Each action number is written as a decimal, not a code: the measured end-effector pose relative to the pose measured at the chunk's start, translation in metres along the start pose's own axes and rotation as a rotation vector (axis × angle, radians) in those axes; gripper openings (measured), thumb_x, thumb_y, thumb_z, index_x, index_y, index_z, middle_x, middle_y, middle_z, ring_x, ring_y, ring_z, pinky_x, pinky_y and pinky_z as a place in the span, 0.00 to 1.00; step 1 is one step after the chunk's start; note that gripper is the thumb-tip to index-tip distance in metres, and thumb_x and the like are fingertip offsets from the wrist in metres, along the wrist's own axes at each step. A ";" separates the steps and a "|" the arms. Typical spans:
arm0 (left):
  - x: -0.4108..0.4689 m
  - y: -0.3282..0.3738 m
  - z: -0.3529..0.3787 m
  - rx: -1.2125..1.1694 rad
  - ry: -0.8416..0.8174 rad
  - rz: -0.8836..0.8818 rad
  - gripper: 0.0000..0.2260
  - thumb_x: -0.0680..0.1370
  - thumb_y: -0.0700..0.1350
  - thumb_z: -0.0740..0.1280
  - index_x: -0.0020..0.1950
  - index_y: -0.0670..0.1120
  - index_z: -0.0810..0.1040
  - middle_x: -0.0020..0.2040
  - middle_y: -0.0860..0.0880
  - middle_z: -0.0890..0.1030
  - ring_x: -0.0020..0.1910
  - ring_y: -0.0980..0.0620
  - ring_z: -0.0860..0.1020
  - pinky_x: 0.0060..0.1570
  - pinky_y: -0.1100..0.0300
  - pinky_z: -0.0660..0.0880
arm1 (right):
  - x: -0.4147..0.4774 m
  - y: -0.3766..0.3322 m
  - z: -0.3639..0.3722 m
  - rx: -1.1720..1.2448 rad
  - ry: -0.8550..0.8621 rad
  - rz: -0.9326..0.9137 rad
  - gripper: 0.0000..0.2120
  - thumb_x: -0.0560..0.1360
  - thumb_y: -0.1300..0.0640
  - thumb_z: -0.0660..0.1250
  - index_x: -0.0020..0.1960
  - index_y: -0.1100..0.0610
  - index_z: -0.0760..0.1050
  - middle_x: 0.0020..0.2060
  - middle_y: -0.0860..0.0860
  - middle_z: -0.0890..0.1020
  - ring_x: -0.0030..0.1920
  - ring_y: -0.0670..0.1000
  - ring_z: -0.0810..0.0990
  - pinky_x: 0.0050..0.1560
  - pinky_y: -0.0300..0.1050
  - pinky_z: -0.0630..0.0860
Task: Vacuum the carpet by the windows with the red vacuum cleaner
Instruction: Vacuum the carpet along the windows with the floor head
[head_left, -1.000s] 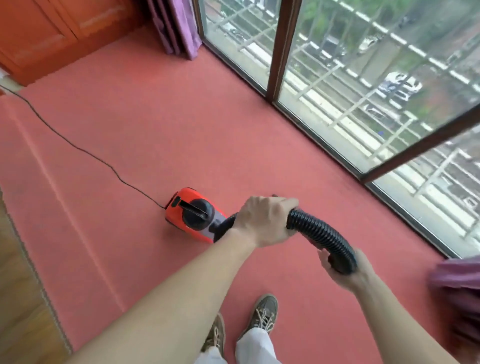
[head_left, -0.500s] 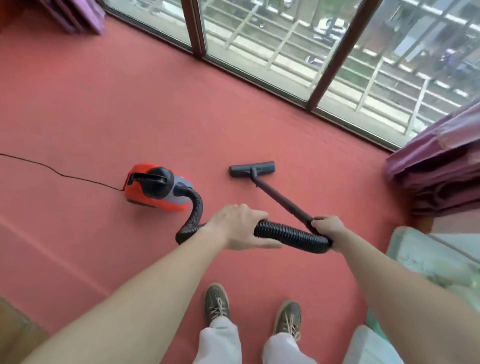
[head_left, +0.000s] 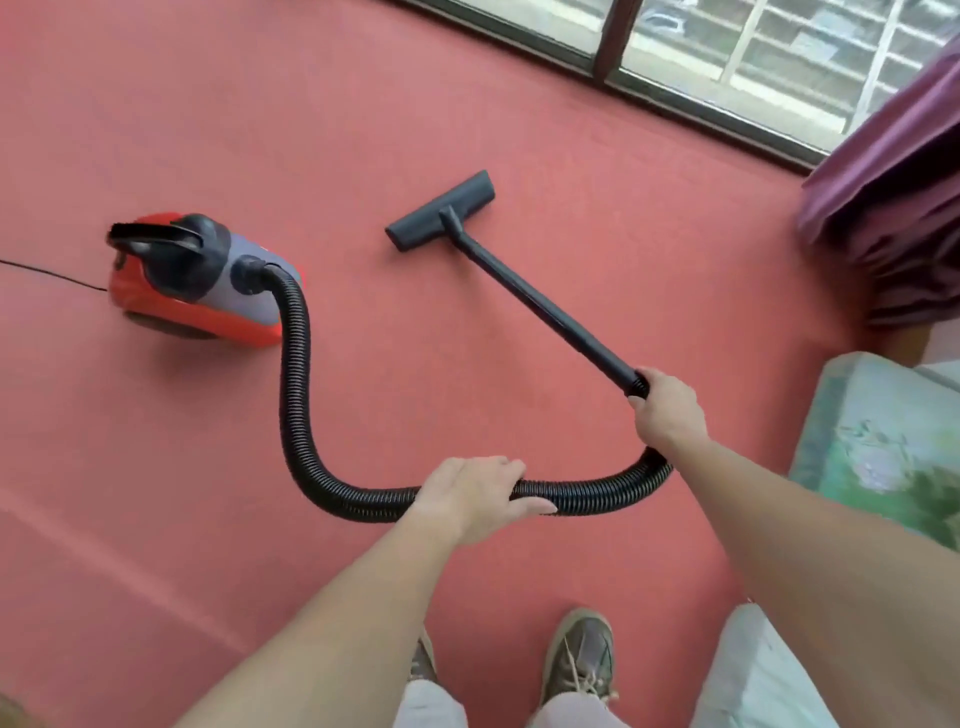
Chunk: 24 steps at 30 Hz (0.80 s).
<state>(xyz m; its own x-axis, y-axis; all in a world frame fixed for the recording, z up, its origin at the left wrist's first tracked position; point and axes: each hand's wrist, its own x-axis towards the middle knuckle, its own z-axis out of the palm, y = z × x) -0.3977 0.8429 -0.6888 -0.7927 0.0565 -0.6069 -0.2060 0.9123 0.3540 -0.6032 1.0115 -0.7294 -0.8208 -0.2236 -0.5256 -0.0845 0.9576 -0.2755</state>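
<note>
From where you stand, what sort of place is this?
Most likely a lived-in room in a home, perhaps a bedroom or sunroom: red carpet runs up to low windows, a purple curtain hangs bunched at the right, and a floral-printed cover, maybe bedding, sits near it.

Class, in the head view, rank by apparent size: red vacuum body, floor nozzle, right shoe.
1. red vacuum body.
2. floor nozzle and right shoe look alike; the shoe sits nearer the camera, so unranked.

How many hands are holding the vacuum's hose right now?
2. The left hand holds the black ribbed hose of the red vacuum cleaner near its low bend; the right hand grips its end, where the black rigid wand joins.
</note>
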 end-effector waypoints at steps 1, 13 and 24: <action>0.018 -0.004 0.016 0.006 0.013 -0.019 0.27 0.77 0.72 0.48 0.48 0.49 0.66 0.48 0.50 0.75 0.49 0.45 0.77 0.42 0.52 0.66 | 0.016 0.006 0.011 0.005 0.020 -0.014 0.18 0.78 0.58 0.63 0.67 0.47 0.72 0.52 0.56 0.80 0.52 0.61 0.79 0.51 0.50 0.75; 0.223 -0.047 0.149 0.286 0.159 0.022 0.30 0.81 0.66 0.49 0.66 0.42 0.64 0.57 0.45 0.72 0.53 0.44 0.74 0.46 0.53 0.65 | 0.177 0.054 0.124 -0.149 0.089 -0.143 0.36 0.74 0.68 0.57 0.78 0.45 0.55 0.69 0.52 0.64 0.62 0.60 0.74 0.59 0.54 0.72; 0.125 -0.081 0.066 0.343 0.305 -0.107 0.16 0.84 0.53 0.51 0.67 0.43 0.62 0.60 0.45 0.68 0.57 0.44 0.68 0.58 0.49 0.66 | 0.101 0.018 0.062 -0.500 0.072 -0.148 0.21 0.78 0.61 0.56 0.71 0.56 0.64 0.62 0.55 0.72 0.58 0.61 0.76 0.51 0.54 0.74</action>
<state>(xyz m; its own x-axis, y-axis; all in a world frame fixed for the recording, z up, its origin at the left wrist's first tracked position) -0.4421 0.8027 -0.8404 -0.9204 -0.1197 -0.3722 -0.1347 0.9908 0.0144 -0.6527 0.9948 -0.8379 -0.8152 -0.3665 -0.4485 -0.4469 0.8906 0.0843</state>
